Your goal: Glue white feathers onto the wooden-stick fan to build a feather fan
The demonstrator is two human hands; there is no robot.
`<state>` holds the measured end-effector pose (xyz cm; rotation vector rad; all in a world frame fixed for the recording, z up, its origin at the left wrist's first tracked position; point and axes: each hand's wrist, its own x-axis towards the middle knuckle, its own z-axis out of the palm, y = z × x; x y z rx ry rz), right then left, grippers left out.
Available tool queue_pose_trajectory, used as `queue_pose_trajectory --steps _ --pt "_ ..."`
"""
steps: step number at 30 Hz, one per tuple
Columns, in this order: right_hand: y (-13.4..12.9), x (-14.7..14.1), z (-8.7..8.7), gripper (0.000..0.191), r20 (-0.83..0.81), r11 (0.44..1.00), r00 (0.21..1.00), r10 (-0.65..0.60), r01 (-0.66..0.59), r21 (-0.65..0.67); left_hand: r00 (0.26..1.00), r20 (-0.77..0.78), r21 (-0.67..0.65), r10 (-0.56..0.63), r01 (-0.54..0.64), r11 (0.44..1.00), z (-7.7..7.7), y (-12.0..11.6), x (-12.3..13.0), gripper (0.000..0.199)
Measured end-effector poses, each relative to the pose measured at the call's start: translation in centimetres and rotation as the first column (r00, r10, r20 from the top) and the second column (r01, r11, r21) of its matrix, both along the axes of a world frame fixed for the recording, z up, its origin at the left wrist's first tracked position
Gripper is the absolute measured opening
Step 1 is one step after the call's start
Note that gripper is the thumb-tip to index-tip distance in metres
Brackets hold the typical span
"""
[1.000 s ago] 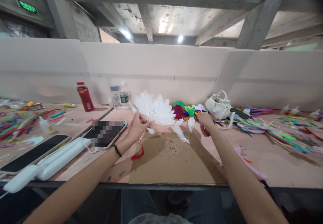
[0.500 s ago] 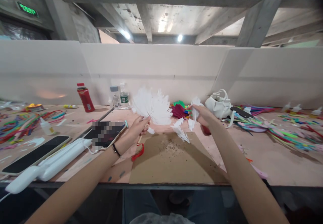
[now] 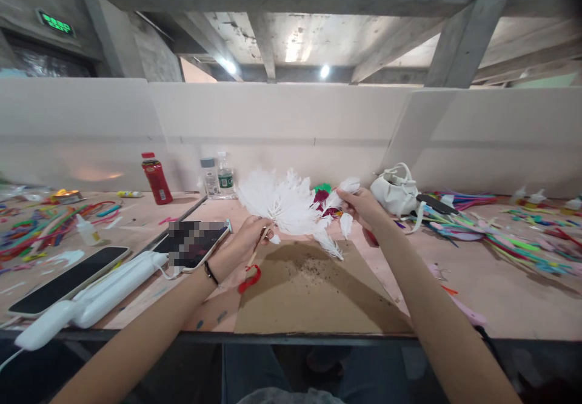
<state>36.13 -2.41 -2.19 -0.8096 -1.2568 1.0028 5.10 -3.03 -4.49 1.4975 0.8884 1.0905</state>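
A white feather fan [image 3: 282, 201] is spread upright over the far part of a brown cardboard sheet [image 3: 313, 307]. My left hand [image 3: 254, 234] is closed on the fan's thin handle, and a red tassel [image 3: 250, 278] hangs below it. At the fan's right side my right hand [image 3: 364, 207] pinches a white feather [image 3: 348, 184] between thumb and fingers. Loose white feathers [image 3: 328, 243] lie at the sheet's far edge, below the fan. Behind my right hand, dark red feathers [image 3: 322, 198] and a green piece [image 3: 322, 187] show in part.
To the left are a tablet [image 3: 195, 243], a phone [image 3: 68, 279], a white glue gun-like device [image 3: 116, 289] and a red bottle [image 3: 157, 179]. Two clear bottles [image 3: 217, 176] stand by the white partition. Rightward, a white bag [image 3: 394, 190] sits near colourful pipe cleaners [image 3: 491, 234].
The fan has tipped and turned to the right, toward my right hand. My right hand has shifted slightly, and its feather now points left toward the fan.
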Motion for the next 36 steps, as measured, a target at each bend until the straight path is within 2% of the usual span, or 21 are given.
queue_pose_trajectory --steps 6,15,25,36 --pt "-0.3 -0.6 0.6 0.036 -0.035 0.996 0.999 -0.022 0.024 0.083 0.99 -0.06 -0.037 -0.128 0.125 0.991 0.0 -0.7 0.3 0.038" --pt "-2.2 -3.3 0.7 0.035 0.131 0.992 0.987 0.098 -0.106 0.061 0.972 -0.128 -0.061 -0.198 0.191 0.98 -0.9 -1.1 0.6 0.035" --pt "-2.1 -5.1 0.0 0.027 0.263 0.976 0.963 -0.055 -0.003 0.216 0.938 -0.123 -0.143 -0.324 0.307 0.941 -1.2 -1.6 0.6 0.035" --pt "-2.9 -6.4 0.1 0.021 0.394 0.931 0.906 -0.153 -0.002 0.366 0.924 -0.223 -0.081 -0.31 0.299 0.951 -1.1 -2.2 0.7 0.041"
